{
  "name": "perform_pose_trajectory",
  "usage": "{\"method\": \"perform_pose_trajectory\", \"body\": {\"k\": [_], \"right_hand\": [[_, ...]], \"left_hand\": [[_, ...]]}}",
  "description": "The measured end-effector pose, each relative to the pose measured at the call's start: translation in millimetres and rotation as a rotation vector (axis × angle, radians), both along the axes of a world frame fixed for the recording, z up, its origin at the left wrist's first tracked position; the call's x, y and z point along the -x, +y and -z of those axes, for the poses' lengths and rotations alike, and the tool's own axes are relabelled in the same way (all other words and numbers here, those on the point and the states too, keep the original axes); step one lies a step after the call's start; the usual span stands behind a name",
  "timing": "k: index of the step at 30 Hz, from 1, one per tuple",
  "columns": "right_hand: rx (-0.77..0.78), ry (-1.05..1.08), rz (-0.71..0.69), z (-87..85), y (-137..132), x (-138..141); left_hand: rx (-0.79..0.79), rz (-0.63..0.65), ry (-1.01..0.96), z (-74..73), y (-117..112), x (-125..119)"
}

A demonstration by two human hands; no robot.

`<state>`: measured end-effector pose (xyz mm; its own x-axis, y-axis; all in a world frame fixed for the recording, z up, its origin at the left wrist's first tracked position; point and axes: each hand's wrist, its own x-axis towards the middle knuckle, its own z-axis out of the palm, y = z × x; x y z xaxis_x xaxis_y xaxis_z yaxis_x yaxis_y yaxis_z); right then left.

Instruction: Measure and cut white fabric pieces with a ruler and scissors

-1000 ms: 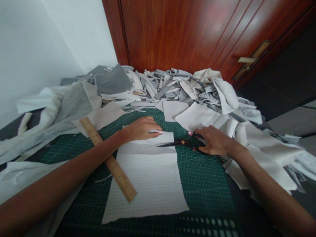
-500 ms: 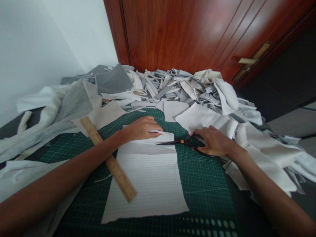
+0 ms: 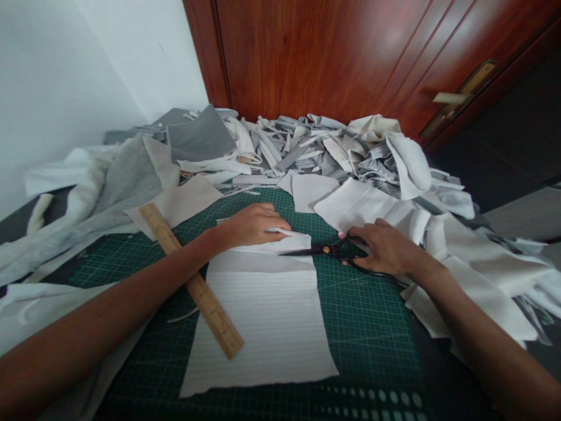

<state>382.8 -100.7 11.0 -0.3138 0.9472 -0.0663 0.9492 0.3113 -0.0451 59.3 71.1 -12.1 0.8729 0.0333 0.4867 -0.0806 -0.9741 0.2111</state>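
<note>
A white striped piece of fabric lies on the green cutting mat. My left hand is closed on the fabric's far end, pinching up a folded edge. In my right hand are black-handled scissors, their dark blades pointing left across the fabric just below the pinched fold. The fingers of that hand go through the handle loops. A wooden ruler lies slantwise over the fabric's left side, passing under my left forearm.
Grey and white fabric scraps are heaped along the back, against a brown wooden door. More cloth pieces lie at the right. Larger pale and grey cloths cover the left side, near the white wall.
The view has shifted slightly. Both hands keep their grips, and the scissors and fabric stay in nearly the same place relative to each other.
</note>
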Motion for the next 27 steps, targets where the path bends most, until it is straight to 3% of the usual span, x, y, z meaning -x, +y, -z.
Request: {"method": "perform_pose_trajectory", "body": {"k": [27], "right_hand": [[-0.024,0.013,0.031,2.0,1.0,-2.1]], "left_hand": [[0.002,-0.024,0.003,1.2,0.6,-0.9]]}}
